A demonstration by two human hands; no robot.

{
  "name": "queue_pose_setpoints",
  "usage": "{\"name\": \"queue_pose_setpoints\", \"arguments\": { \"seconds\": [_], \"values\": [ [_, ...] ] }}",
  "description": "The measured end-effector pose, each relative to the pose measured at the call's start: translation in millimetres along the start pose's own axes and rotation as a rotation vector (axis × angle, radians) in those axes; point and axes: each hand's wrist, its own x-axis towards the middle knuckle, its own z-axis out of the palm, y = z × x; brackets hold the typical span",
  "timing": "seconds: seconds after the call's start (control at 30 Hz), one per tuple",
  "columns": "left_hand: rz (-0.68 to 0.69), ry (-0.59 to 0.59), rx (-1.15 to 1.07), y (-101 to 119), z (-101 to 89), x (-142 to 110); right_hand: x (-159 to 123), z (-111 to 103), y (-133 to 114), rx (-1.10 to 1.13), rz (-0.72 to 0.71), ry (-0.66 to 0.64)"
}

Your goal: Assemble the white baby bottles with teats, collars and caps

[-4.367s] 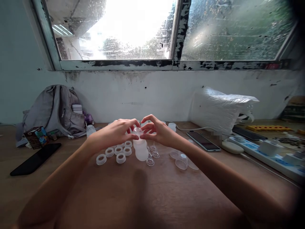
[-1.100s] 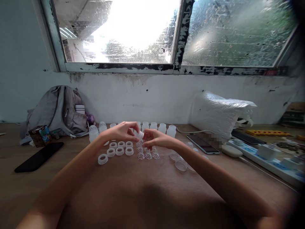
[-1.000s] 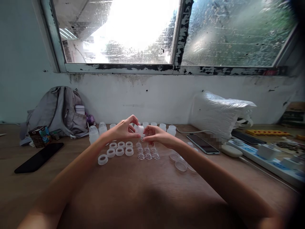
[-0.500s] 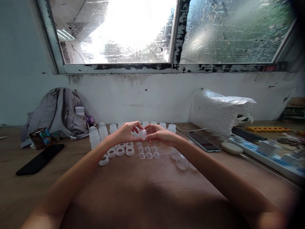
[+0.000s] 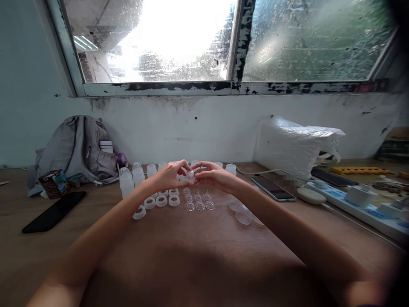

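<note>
My left hand (image 5: 172, 175) grips a small translucent baby bottle (image 5: 191, 177) held on its side above the table, thumb and fingers wrapped round it. Its ridged end points right; the rest is mostly behind my fingers. Curled round that end is my right hand (image 5: 212, 175), its fingertips touching the rim. Below my hands lie clear bottle teats (image 5: 200, 206) in rows. To their left are white screw rings (image 5: 161, 201). Clear dome caps (image 5: 243, 218) lie beneath my right forearm. Two capped baby bottles (image 5: 126, 183) stand left, with several open bottles (image 5: 230, 169) along the back.
A grey backpack (image 5: 76, 145) leans on the wall at left, with a small box (image 5: 55, 183) and a black phone (image 5: 55, 212) before it. On the right are another phone (image 5: 273, 188), a white plastic bag (image 5: 287, 147) and a power strip (image 5: 351, 204) with chargers.
My right hand's fingers have shifted their grip at the ridged end of the bottle, looking a little more spread. The left hand keeps its hold; the view has tilted slightly down.
</note>
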Motion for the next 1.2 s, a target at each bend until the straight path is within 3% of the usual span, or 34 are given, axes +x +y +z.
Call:
{"name": "queue_pose_setpoints", "arguments": {
  "seconds": [0.17, 0.3, 0.43, 0.5, 0.6, 0.7, 0.83, 0.97, 1.2],
  "values": [
    [-0.011, 0.027, -0.084, 2, 1.1, 0, -1, 0, 0, -0.008, -0.054, 0.014],
    [0.017, 0.041, -0.126, 4, 5.6, 1, -1, 4, 2, -0.163, -0.150, 0.070],
    [0.092, 0.115, -0.110, 7, 8.1, 2, -2, 5, 0, -0.366, -0.244, 0.204],
    [0.141, 0.149, -0.089, 7, 7.3, 2, -2, 4, -1, -0.410, -0.195, 0.221],
    [0.186, 0.144, -0.045, 8, 6.4, 1, -2, 3, -2, -0.364, -0.061, 0.097],
    [0.206, 0.151, 0.118, 11, 9.7, 1, -1, 5, 0, -0.305, -0.044, 0.049],
    [0.214, 0.210, 0.478, 18, 17.8, -1, -1, 11, 4, -0.323, -0.037, 0.132],
    [0.309, 0.240, 0.747, 24, 21.2, -4, 1, 14, 9, -0.398, -0.040, 0.188],
    [0.394, 0.225, 0.918, 25, 21.9, -4, 4, 13, 22, -0.528, -0.061, 0.208]
  ]
}}
